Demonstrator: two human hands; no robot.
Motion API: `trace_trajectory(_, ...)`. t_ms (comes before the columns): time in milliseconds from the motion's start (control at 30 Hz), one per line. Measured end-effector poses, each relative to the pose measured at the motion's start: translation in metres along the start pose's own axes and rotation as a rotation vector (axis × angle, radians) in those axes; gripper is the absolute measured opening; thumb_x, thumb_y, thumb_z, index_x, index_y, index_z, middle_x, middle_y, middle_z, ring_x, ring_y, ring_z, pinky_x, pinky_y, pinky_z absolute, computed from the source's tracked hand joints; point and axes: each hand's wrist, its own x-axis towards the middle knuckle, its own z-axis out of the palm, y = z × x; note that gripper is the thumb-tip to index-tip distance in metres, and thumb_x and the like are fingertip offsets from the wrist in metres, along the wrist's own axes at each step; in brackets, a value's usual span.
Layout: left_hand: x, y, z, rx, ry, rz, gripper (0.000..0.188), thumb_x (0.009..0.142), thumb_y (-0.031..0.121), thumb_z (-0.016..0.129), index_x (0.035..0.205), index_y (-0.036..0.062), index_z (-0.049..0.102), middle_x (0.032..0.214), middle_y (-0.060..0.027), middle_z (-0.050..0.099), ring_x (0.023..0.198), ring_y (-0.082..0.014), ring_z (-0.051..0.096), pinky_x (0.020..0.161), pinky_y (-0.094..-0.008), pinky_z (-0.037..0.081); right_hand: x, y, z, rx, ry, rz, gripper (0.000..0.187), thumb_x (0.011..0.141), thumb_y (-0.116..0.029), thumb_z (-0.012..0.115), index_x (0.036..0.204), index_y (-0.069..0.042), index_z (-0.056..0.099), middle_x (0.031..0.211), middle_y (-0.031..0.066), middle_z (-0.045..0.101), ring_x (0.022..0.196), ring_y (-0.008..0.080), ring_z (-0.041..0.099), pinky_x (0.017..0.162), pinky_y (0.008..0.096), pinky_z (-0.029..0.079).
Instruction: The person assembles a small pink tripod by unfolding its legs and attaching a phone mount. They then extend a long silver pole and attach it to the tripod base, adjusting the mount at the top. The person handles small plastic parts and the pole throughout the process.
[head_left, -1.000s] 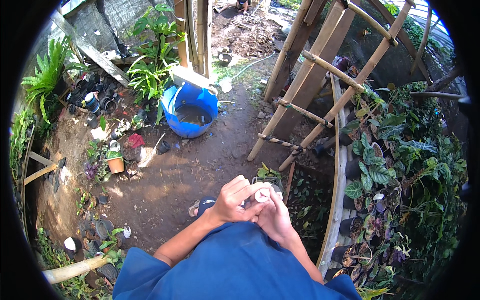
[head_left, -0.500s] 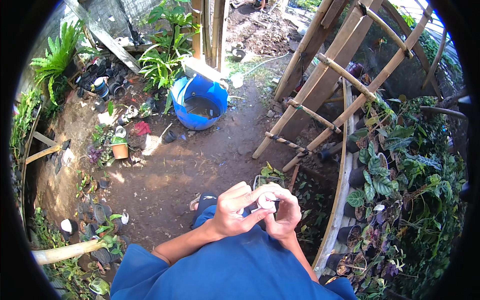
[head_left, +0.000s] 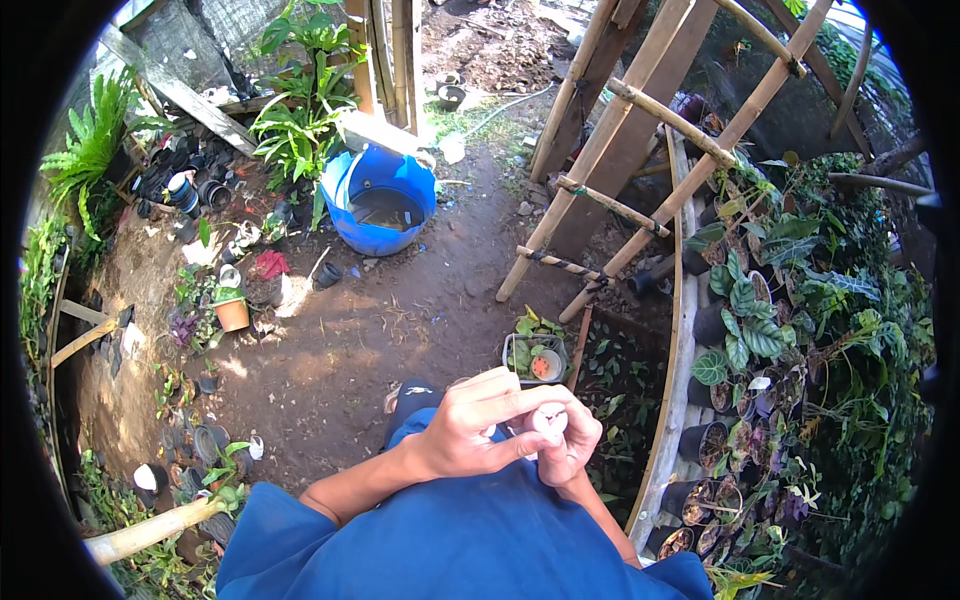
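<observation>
Above blue shirt (head_left: 450,530): small white round piece (head_left: 549,419), pinched by left hand (head_left: 480,420), cupped by right hand (head_left: 573,442), both narrowly closed around it | handling: probably light, stiff, perhaps brittle; best taken gently by its rim, thumb opposite forefinger | just beyond: leaf-filled container (head_left: 507,357) | farther: blue tub (head_left: 372,240) on bare soil (head_left: 450,275)
</observation>
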Motion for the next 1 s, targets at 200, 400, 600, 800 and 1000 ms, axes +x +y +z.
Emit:
trace_trajectory(200,-0.001,0.011,-0.01,0.027,-0.071,-0.025,0.044,0.084,0.024,0.083,0.117,-0.003,0.072,0.076,-0.008,0.057,0.065,-0.0201,0.047,0.061,-0.0333,0.041,-0.001,-0.004,-0.006,-0.055,-0.061,-0.011,0.054,0.092,-0.036,0.076,0.114,0.012,0.068,0.102,0.0182,0.069,0.087,0.0226,0.068,0.074,0.0312,0.053)
trace_trajectory(400,-0.01,0.01,-0.011,0.003,-0.113,0.008,0.043,0.087,0.02,0.079,0.123,-0.0025,0.068,0.077,-0.0078,0.055,0.069,-0.0232,0.045,0.067,-0.036,0.04,-0.008,-0.006,-0.011,-0.043,-0.118,0.034,0.047,0.088,-0.025,0.08,0.122,0.006,0.07,0.106,0.0188,0.071,0.091,0.0225,0.068,0.079,0.0321,0.054)
trace_trajectory(600,-0.012,0.0,-0.017,0.031,-0.103,0.025,0.046,0.085,0.019,0.078,0.126,0.0,0.067,0.077,-0.0063,0.051,0.071,-0.0231,0.045,0.067,-0.0361,0.04,-0.002,-0.004,-0.005,-0.18,-0.082,0.144,0.055,0.088,-0.043,0.078,0.105,0.01,0.071,0.094,0.0128,0.07,0.084,0.0178,0.066,0.071,0.0285,0.05)
trace_trajectory(800,-0.008,0.003,-0.039,0.148,0.031,0.048,0.044,0.079,0.02,0.082,0.121,0.0067,0.073,0.074,-0.005,0.055,0.068,-0.0227,0.047,0.063,-0.0341,0.041,0.028,-0.012,0.001,-0.402,-0.212,-0.123,0.043,0.08,-0.014,0.085,0.116,0.006,0.071,0.103,0.0187,0.07,0.09,0.0262,0.07,0.076,0.0339,0.057)
trace_trajectory(1000,-0.018,0.003,-0.044,0.185,0.089,0.124,0.043,0.083,0.016,0.081,0.122,0.0005,0.071,0.074,-0.0041,0.056,0.068,-0.0218,0.049,0.064,-0.0354,0.042,0.052,-0.034,0.005,-0.591,-0.384,-0.26,0.039,0.077,-0.013,0.087,0.107,0.006,0.071,0.097,0.0182,0.071,0.078,0.0276,0.072,0.066,0.0342,0.059)
